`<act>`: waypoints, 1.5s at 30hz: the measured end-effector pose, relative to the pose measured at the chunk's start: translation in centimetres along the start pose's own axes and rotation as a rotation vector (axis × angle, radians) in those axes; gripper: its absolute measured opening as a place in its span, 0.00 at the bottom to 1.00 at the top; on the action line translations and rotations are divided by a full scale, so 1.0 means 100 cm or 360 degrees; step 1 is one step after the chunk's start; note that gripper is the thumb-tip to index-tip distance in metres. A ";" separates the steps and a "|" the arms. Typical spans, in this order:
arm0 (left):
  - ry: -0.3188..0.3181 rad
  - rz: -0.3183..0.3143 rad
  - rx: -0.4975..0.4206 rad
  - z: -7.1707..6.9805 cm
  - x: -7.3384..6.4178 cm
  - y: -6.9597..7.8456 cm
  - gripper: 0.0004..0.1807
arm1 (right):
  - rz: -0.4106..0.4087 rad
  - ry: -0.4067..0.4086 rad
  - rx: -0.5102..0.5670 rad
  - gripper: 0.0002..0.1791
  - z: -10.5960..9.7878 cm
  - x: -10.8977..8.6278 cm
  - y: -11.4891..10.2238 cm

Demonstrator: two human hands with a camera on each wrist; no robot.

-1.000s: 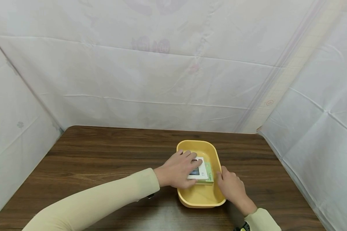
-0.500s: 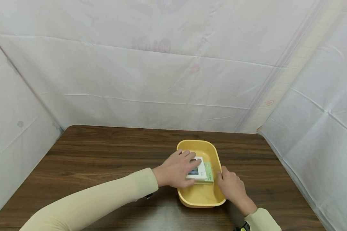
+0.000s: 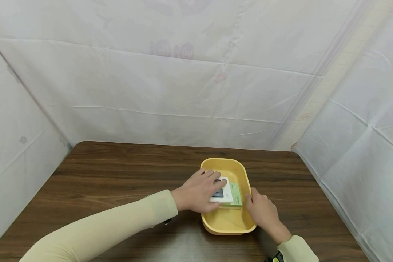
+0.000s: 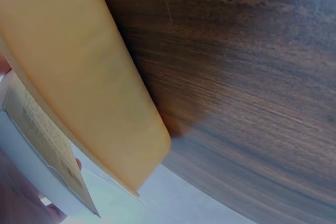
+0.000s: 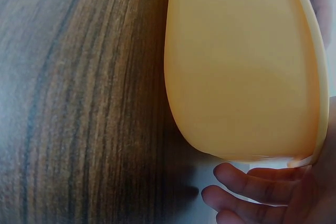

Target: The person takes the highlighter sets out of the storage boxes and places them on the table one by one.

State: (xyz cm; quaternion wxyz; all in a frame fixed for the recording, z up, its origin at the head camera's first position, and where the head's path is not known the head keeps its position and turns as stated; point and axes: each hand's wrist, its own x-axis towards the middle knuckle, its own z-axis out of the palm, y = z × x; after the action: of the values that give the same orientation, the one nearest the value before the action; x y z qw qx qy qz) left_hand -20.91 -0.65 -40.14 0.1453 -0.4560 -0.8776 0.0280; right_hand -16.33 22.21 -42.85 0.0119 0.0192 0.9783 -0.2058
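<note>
My left hand [image 3: 199, 191] reaches over the left rim of a yellow plastic bin [image 3: 227, 223] and grips a flat white box [image 3: 227, 195] with a dark picture on it. Thumb and fingers span the box's near and far edges. Under it, partly covered, lies a light green box [image 3: 237, 198]. In the left wrist view the white box [image 4: 44, 169] appears beside the bin's wall [image 4: 89, 77], its printed underside showing. My right hand [image 3: 263, 213] grips the bin's right rim, thumb over the edge; its fingers [image 5: 252, 184] lie along the outer wall.
The bin stands on a dark wood-grain table [image 3: 127, 163], right of the middle. White sheeting [image 3: 170, 91] hangs behind the table and along both sides. A dark watch [image 3: 276, 257] sits on the right wrist.
The left hand and white box have shifted slightly left, showing a little more of the green box. The right hand and the bin have barely moved.
</note>
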 end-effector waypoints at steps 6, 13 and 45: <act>0.0019 0.0001 -0.0001 0.000 -0.001 0.000 0.32 | 0.0003 0.0003 0.0004 0.13 -0.001 0.000 0.000; 0.0018 -0.0007 0.0002 0.000 -0.002 -0.002 0.32 | 0.0003 -0.0005 0.0016 0.13 -0.002 -0.001 -0.001; 0.0018 -0.0051 -0.0016 -0.004 -0.013 -0.009 0.33 | 0.0013 -0.0011 0.0036 0.14 0.000 -0.001 -0.001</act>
State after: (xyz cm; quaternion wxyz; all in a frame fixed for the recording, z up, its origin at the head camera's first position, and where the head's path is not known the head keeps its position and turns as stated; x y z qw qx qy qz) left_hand -20.80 -2.27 -39.95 0.1485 -0.4429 -0.8840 0.0186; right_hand -16.24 22.11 -42.79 0.0158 0.0227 0.9758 -0.2168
